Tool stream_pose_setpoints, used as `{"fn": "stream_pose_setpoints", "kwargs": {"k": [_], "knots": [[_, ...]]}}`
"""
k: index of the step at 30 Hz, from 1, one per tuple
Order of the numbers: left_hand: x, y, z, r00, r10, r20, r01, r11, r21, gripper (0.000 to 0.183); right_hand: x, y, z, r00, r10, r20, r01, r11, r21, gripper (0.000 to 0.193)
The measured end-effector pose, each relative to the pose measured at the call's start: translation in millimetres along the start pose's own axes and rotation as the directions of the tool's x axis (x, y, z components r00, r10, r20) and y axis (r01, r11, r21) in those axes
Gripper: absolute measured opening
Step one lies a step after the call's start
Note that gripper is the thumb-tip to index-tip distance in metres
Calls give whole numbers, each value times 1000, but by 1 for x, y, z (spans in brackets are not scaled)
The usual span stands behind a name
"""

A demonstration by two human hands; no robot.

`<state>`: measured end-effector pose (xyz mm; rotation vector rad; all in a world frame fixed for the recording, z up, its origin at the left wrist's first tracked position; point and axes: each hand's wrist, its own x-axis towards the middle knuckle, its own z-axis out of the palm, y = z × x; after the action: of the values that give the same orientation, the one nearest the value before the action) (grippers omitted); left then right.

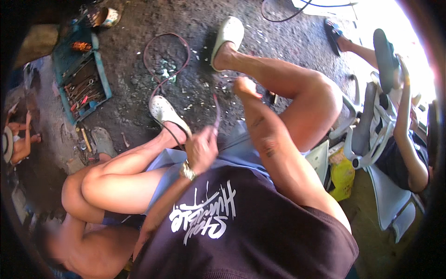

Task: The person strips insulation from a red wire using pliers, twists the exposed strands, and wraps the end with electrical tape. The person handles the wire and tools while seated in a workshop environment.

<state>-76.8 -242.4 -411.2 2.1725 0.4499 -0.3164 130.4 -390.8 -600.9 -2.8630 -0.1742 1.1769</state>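
My left hand (203, 149), with a watch (187, 171) on its wrist, is closed in front of my shirt. A thin dark reddish cable (217, 110) rises out of its grip, and a darker length runs past my left shoe toward the same hand. Farther forward, between my knees, my right hand (246, 88) has its fingers curled together and smeared by motion. Something thin and pale sticks out of it to the left, too blurred to name. The rest of the cable lies looped on the ground ahead of my left shoe (162, 108).
An open teal toolbox (104, 80) full of wrenches and other tools stands at the far left. One person (88, 246) sits close on my left; another (406, 149) is at the right beside plastic chairs (371, 135). A yellow bag (342, 174) lies by my right thigh. Pale scraps litter the dark ground.
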Motion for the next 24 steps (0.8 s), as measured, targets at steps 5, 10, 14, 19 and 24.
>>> {"fn": "stream_pose_setpoints", "kwargs": {"k": [5, 10, 14, 19, 24], "knots": [[-36, -2, -23, 972, -149, -182, 120, 979, -163, 20, 26, 16, 52, 988, 153, -18, -144, 959, 242, 36], [-56, 0, -68, 943, -2, -332, -93, 959, -269, 23, -22, -18, 43, 814, 13, 581, -512, 489, 706, 30], [-80, 20, -104, 915, 38, -401, -147, 959, -244, 22, -103, -68, -42, 776, -580, 247, -353, -76, 932, 34], [-103, 44, -142, 829, 282, -483, -348, 936, -51, 19, -210, -77, -134, 645, -753, -128, -152, -291, 944, 46], [-118, 61, -167, 797, 413, -441, -427, 901, 74, 20, -258, -72, -174, 693, -663, -284, 10, -386, 923, 36]]}}
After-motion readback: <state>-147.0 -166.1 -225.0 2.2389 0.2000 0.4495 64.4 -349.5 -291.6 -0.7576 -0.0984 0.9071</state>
